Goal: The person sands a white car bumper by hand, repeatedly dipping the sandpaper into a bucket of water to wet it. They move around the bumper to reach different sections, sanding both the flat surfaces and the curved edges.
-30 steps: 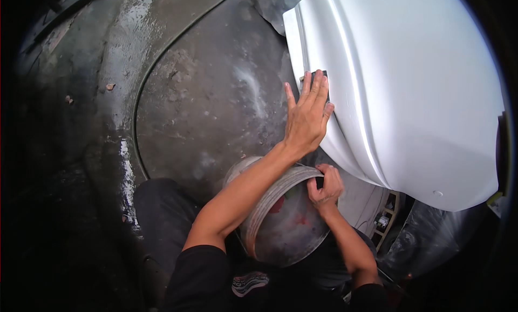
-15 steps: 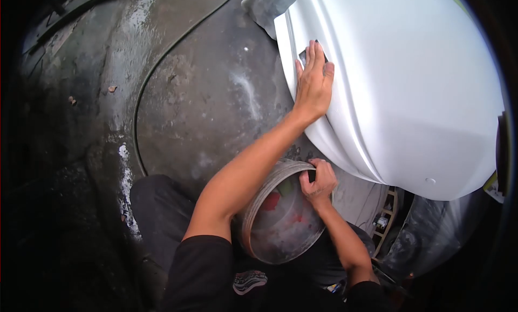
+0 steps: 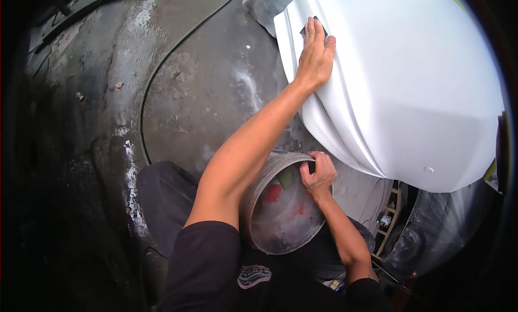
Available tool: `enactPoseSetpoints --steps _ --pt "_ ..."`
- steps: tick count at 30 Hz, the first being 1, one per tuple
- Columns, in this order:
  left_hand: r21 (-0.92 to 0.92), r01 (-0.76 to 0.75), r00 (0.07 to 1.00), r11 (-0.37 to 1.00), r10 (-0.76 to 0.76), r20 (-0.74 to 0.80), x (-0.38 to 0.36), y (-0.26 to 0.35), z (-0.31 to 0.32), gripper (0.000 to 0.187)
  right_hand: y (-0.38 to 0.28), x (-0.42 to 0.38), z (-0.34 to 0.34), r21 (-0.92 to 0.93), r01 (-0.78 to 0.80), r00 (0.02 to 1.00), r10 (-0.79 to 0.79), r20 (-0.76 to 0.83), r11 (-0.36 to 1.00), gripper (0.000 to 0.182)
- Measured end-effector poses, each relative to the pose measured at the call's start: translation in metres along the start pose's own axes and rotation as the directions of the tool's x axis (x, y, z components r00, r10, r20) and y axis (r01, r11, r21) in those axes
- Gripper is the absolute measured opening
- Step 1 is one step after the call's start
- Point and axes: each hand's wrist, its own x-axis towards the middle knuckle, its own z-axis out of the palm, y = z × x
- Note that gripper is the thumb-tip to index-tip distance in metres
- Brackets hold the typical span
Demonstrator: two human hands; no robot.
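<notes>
My left hand lies on the white car body panel, fingers together over a dark piece of sandpaper. Only the paper's edges show past my fingertips, close to the panel's raised crease. My right hand is closed over the rim of a round bucket between my legs. A small dark patch shows between its thumb and fingers. Inside the bucket are a red piece and a green piece, in what looks like cloudy water.
A hose curves across the stained concrete floor on the left. Clear plastic sheeting hangs below the panel at the right. Grey covering adjoins the panel's far end, and a slotted strip runs beneath it.
My left hand has slid forward along the panel, away from me, with the sandpaper under its fingers. My right hand stays on the bucket's rim; the view has shifted slightly.
</notes>
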Motion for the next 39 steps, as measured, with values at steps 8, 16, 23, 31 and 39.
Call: enactPoseSetpoints --steps 8,16,23,31,39 --pt "0.022 -0.057 0.998 0.998 0.057 0.003 -0.036 -0.002 0.013 0.070 0.000 0.000 -0.001 0.017 -0.033 0.999 0.032 0.011 0.999 0.024" --pt "0.003 -0.070 0.997 0.998 0.070 0.023 -0.068 0.000 0.019 0.072 0.001 -0.003 -0.003 0.022 -0.026 0.999 0.026 0.025 0.999 0.024" --pt "-0.072 -0.044 0.999 0.996 0.044 -0.004 0.045 -0.024 -0.011 0.070 0.000 0.004 -0.001 0.025 -0.001 1.000 0.001 -0.002 1.000 0.025" --pt "0.090 -0.056 0.997 0.994 0.051 0.054 -0.066 -0.014 0.014 0.065 0.005 -0.001 -0.002 0.039 -0.004 1.000 0.004 0.003 0.999 0.025" --pt "0.040 0.046 0.997 0.998 -0.044 -0.061 0.076 -0.032 -0.017 0.063 0.000 0.002 -0.003 0.018 0.003 1.000 -0.003 0.009 1.000 0.026"
